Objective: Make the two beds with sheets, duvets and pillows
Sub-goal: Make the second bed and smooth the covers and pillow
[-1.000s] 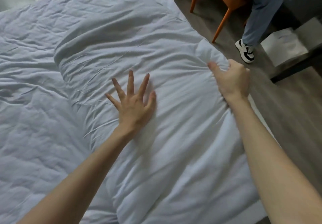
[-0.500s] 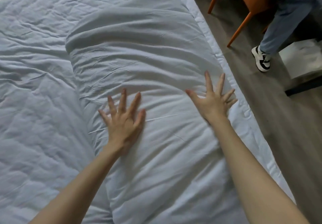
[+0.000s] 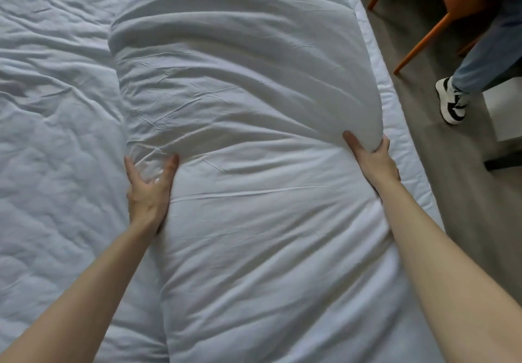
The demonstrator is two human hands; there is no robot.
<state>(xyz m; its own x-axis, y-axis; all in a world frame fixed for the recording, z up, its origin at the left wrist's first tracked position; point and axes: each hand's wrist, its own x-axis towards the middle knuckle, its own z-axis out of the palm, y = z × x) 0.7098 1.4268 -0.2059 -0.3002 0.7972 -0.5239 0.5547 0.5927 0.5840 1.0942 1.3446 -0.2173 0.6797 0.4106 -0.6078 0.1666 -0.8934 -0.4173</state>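
Duvet: the white duvet (image 3: 240, 94) lies folded in a long thick band down the middle of the bed, running away from the person. Its surface has many creases, and its far end is rounded.
Left hand: the left hand (image 3: 148, 190) is at the left edge of the duvet. The thumb and the fingers are curled into the cloth and pinch a small bunch of it between them.
Right hand: the right hand (image 3: 372, 162) is at the right edge of the duvet, almost opposite to the left one. The thumb is on top and the fingers go around the side, so it grips the puffed edge.
Bed surface: a quilted white cover (image 3: 56, 136) is under the duvet and fills the whole left side. A narrow white strip of the mattress edge (image 3: 395, 114) shows just beside the right hand.
Floor: a grey wooden floor (image 3: 452, 193) is to the right of the bed.
Chair: an orange chair (image 3: 423, 38) stands at the top right.
Other person: a leg in blue jeans (image 3: 488, 57) with a black and white sneaker (image 3: 452, 103) is near the chair.
Box: a white box (image 3: 505, 108) is at the right border, only partly visible.
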